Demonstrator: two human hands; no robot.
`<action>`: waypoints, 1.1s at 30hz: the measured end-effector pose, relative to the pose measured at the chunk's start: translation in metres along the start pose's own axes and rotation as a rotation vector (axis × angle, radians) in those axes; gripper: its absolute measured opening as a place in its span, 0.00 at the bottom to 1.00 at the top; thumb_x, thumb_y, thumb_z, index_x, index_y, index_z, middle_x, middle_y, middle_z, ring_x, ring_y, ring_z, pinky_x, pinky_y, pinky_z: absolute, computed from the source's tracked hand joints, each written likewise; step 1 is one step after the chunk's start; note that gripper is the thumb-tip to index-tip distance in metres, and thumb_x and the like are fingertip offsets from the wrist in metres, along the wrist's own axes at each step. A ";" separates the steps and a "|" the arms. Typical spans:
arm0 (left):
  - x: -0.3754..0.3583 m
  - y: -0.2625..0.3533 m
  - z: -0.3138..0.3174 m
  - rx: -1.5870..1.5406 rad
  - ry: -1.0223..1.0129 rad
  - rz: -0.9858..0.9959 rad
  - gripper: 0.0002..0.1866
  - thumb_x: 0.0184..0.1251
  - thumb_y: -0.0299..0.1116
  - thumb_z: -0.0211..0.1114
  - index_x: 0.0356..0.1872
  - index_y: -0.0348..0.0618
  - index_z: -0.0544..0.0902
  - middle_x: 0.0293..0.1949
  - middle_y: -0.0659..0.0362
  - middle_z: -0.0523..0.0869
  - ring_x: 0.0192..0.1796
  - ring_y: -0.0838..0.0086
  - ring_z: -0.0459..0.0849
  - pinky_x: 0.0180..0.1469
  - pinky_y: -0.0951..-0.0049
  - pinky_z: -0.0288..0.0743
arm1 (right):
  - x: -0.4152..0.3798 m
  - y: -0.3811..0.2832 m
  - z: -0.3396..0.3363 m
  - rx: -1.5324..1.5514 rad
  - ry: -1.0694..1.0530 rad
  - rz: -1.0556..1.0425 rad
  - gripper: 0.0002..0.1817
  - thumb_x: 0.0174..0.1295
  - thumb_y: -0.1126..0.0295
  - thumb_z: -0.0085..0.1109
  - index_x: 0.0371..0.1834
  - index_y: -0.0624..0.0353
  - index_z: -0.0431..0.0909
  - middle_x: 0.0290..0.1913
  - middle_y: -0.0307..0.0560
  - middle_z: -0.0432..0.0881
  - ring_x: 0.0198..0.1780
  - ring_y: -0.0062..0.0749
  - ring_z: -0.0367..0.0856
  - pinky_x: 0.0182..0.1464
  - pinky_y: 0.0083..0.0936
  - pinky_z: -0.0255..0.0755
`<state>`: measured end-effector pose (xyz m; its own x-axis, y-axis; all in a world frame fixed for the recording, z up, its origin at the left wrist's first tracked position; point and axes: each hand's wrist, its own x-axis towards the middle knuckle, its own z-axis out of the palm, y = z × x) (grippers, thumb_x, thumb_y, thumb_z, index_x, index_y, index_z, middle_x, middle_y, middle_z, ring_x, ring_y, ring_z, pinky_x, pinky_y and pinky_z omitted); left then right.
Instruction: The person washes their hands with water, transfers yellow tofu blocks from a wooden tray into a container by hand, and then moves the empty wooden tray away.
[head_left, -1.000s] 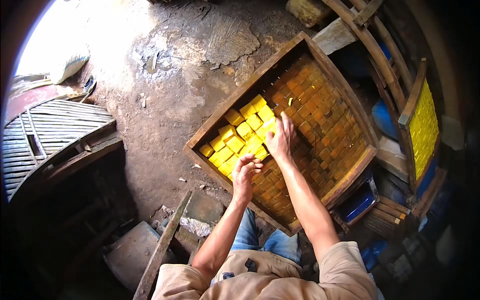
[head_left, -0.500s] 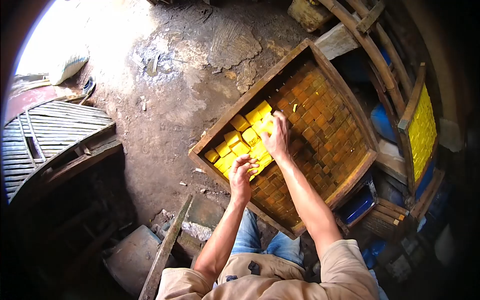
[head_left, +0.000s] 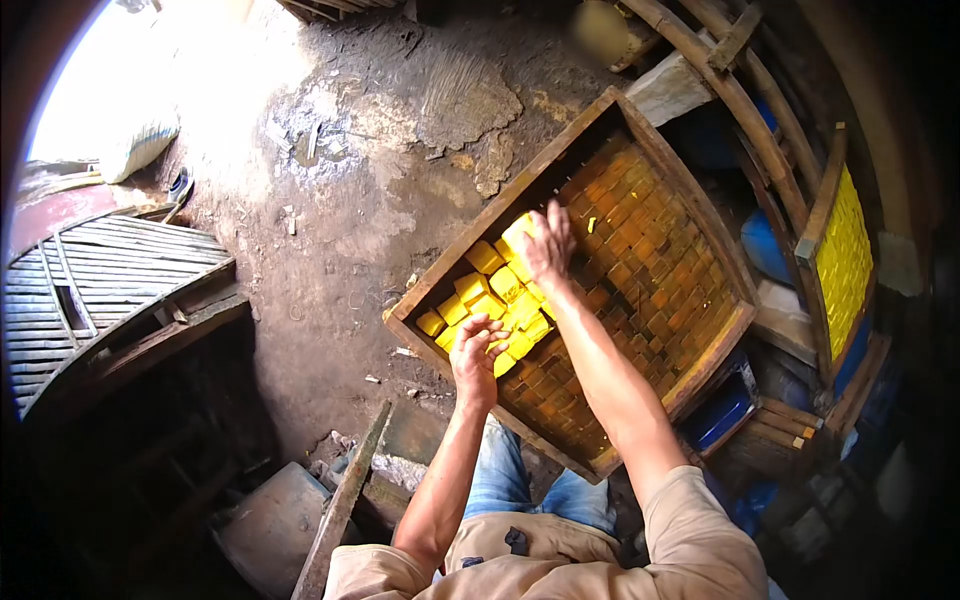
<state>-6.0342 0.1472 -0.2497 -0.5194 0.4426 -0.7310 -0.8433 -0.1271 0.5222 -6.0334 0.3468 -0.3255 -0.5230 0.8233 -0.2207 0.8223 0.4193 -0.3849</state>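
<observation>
Underfoot, cracked dirt floor (head_left: 360,200).

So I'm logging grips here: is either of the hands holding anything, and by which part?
Cannot tell a hold. Right hand lies flat on the yellow blocks in the tray; left hand curls at the blocks' near edge, fingers hiding any grip.

No legible text anywhere.
</observation>
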 end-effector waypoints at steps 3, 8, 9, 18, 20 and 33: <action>0.010 0.006 -0.001 -0.057 -0.016 -0.014 0.19 0.64 0.39 0.60 0.56 0.48 0.75 0.51 0.58 0.81 0.55 0.66 0.79 0.56 0.62 0.72 | -0.008 0.000 0.011 0.274 0.004 -0.191 0.23 0.54 0.62 0.64 0.50 0.62 0.72 0.58 0.53 0.76 0.64 0.49 0.68 0.66 0.43 0.62; 0.033 0.012 0.026 -0.331 -0.108 -0.133 0.29 0.67 0.49 0.59 0.69 0.58 0.70 0.66 0.58 0.72 0.68 0.61 0.69 0.71 0.50 0.59 | 0.006 0.020 -0.027 0.810 -0.166 0.011 0.25 0.46 0.64 0.71 0.45 0.60 0.71 0.45 0.52 0.78 0.48 0.38 0.77 0.52 0.36 0.73; 0.037 0.012 0.037 -0.366 -0.114 -0.154 0.30 0.68 0.52 0.58 0.70 0.60 0.69 0.68 0.57 0.70 0.70 0.60 0.67 0.70 0.49 0.61 | -0.004 0.021 -0.046 0.879 -0.215 -0.086 0.25 0.46 0.65 0.71 0.47 0.62 0.73 0.46 0.52 0.81 0.50 0.39 0.80 0.56 0.35 0.73; 0.031 0.004 0.012 -0.695 -0.403 -0.407 0.18 0.71 0.41 0.58 0.60 0.56 0.75 0.54 0.53 0.80 0.56 0.52 0.78 0.39 0.58 0.83 | -0.129 0.076 -0.012 0.244 0.009 -0.041 0.23 0.67 0.73 0.55 0.65 0.67 0.71 0.75 0.59 0.60 0.79 0.52 0.50 0.78 0.43 0.50; 0.020 0.005 0.009 -0.718 -0.462 -0.385 0.19 0.69 0.37 0.58 0.61 0.57 0.75 0.53 0.53 0.80 0.55 0.53 0.77 0.39 0.58 0.83 | -0.143 0.063 0.002 0.298 0.242 -0.155 0.16 0.62 0.78 0.57 0.53 0.65 0.75 0.62 0.59 0.74 0.68 0.53 0.68 0.68 0.42 0.65; -0.025 0.010 -0.016 -0.706 -0.265 -0.455 0.19 0.69 0.32 0.58 0.60 0.52 0.74 0.59 0.52 0.79 0.64 0.50 0.74 0.58 0.38 0.73 | -0.089 0.026 -0.015 0.133 0.367 -0.129 0.18 0.51 0.79 0.63 0.47 0.60 0.73 0.49 0.52 0.76 0.50 0.49 0.77 0.53 0.38 0.73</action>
<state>-6.0321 0.1202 -0.2333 -0.1366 0.7641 -0.6305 -0.8949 -0.3682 -0.2523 -5.9622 0.2904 -0.3024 -0.4856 0.8590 0.1624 0.7060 0.4949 -0.5066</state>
